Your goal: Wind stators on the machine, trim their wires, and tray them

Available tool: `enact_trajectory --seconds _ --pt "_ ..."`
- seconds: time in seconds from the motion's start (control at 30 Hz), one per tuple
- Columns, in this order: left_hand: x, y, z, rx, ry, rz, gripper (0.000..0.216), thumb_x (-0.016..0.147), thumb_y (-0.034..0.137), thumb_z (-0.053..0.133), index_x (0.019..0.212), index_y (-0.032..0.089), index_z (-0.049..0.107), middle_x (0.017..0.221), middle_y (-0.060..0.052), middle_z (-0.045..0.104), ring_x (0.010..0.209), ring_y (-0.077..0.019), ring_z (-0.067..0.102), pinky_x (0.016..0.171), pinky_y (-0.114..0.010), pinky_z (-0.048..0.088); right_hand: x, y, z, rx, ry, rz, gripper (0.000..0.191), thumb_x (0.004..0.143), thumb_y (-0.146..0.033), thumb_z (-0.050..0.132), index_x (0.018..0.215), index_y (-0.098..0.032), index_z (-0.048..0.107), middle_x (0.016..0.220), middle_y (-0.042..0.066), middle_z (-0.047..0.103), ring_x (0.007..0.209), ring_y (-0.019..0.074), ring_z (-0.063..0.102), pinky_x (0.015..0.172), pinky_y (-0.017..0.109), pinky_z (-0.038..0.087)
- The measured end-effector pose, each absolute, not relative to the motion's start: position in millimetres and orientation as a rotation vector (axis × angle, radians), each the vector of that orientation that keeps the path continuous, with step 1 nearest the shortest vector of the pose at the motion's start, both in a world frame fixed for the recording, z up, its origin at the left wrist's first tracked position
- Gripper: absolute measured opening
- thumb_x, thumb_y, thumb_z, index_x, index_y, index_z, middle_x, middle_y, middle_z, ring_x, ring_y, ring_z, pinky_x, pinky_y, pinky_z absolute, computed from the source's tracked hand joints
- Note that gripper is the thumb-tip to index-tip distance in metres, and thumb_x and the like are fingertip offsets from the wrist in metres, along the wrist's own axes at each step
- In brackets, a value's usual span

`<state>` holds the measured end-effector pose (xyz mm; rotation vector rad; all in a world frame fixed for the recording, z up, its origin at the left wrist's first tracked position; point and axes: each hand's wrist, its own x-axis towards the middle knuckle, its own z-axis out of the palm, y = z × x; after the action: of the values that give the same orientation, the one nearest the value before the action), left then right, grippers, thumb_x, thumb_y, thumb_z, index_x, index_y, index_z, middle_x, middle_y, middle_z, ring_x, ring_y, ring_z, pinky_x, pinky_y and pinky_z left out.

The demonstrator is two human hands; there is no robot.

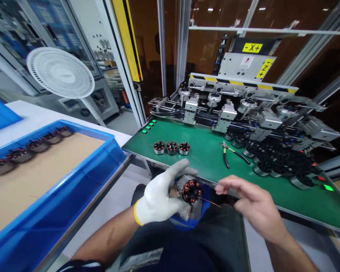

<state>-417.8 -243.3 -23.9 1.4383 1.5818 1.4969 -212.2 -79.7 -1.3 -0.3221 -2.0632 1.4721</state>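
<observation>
My left hand [158, 192], in a white glove with a yellow cuff, holds a round motor stator [192, 191] with copper windings. Its thumb is at the near side and its fingers at the far side. From the stator a loose copper wire [211, 202] sticks out to the right. My bare right hand [255, 206] hovers beside the wire's end, slightly blurred, thumb and fingers apart with nothing visible between them. Beyond my hands, three more stators [172, 148] stand in a row on the green worktop [204, 166]. Cutting pliers [229, 154] with black and yellow handles lie open to their right.
Several dark stators [272, 162] crowd the worktop's right side, under a machine [226, 113] with metal clamps. At left, a blue tray [113, 151] holds a row of stators on brown board. A blue-rimmed container [187, 226] sits below my hands. A white fan [61, 73] stands behind.
</observation>
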Motion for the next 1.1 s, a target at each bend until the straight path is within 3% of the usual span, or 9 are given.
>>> enact_trajectory --seconds 0.1,0.2,0.33,0.57,0.73,0.9,1.1 --pt "-417 -245 -20 1.385 1.693 1.468 0.076 0.071 0.02 0.082 0.142 0.028 0.056 0.129 -0.009 0.074 0.114 -0.0266 0.073 0.102 -0.04 0.06 -212 -98 13 -0.204 -2.335 0.977 0.01 0.096 -0.02 0.071 0.105 -0.019 0.073 0.084 0.004 0.07 0.072 0.0159 0.066 0.065 0.027 0.055" --pt "-414 -247 -16 1.354 1.775 1.411 0.056 0.07 0.027 0.084 0.124 0.025 0.069 0.123 -0.008 0.076 0.109 -0.0266 0.075 0.098 -0.039 0.062 -220 -115 12 -0.111 -2.366 0.719 0.015 0.095 -0.003 0.062 0.097 -0.015 0.07 0.08 0.004 0.067 0.069 0.0146 0.06 0.064 0.029 0.052" --pt "-416 -253 -15 1.4 1.722 1.451 0.055 0.069 0.028 0.086 0.121 0.023 0.07 0.126 -0.01 0.075 0.112 -0.027 0.074 0.099 -0.038 0.062 -222 -120 10 -0.052 -2.364 0.551 0.019 0.089 0.005 0.064 0.096 -0.012 0.069 0.083 0.007 0.068 0.071 0.0155 0.058 0.066 0.032 0.049" --pt "-422 -259 -11 1.511 1.748 1.487 0.05 0.075 0.038 0.085 0.12 0.021 0.072 0.12 -0.013 0.077 0.108 -0.0266 0.076 0.093 -0.034 0.064 -221 -119 11 0.101 -2.387 0.568 0.019 0.088 0.003 0.068 0.102 -0.01 0.067 0.084 0.009 0.069 0.075 0.0176 0.059 0.064 0.033 0.046" --pt "-426 -258 -13 1.596 1.789 1.489 0.05 0.075 0.042 0.086 0.119 0.023 0.074 0.116 -0.011 0.079 0.103 -0.0257 0.077 0.09 -0.032 0.064 -223 -117 8 0.116 -2.442 0.522 0.021 0.09 0.004 0.059 0.106 -0.008 0.066 0.085 0.01 0.068 0.076 0.0198 0.059 0.063 0.034 0.046" --pt "-428 -261 -15 1.59 1.803 1.43 0.054 0.072 0.039 0.088 0.121 0.025 0.073 0.119 -0.01 0.078 0.105 -0.0259 0.077 0.091 -0.032 0.063 -223 -118 7 0.061 -2.462 0.464 0.018 0.091 0.0 0.057 0.099 -0.012 0.067 0.081 0.008 0.066 0.069 0.0194 0.056 0.06 0.035 0.042" --pt "-424 -258 -19 1.754 1.698 1.49 0.051 0.077 0.034 0.085 0.124 0.025 0.069 0.12 -0.009 0.077 0.107 -0.0235 0.076 0.094 -0.032 0.062 -239 -130 5 0.077 -2.333 0.427 0.017 0.091 -0.002 0.058 0.103 -0.011 0.066 0.076 0.008 0.068 0.066 0.0182 0.057 0.057 0.034 0.042"
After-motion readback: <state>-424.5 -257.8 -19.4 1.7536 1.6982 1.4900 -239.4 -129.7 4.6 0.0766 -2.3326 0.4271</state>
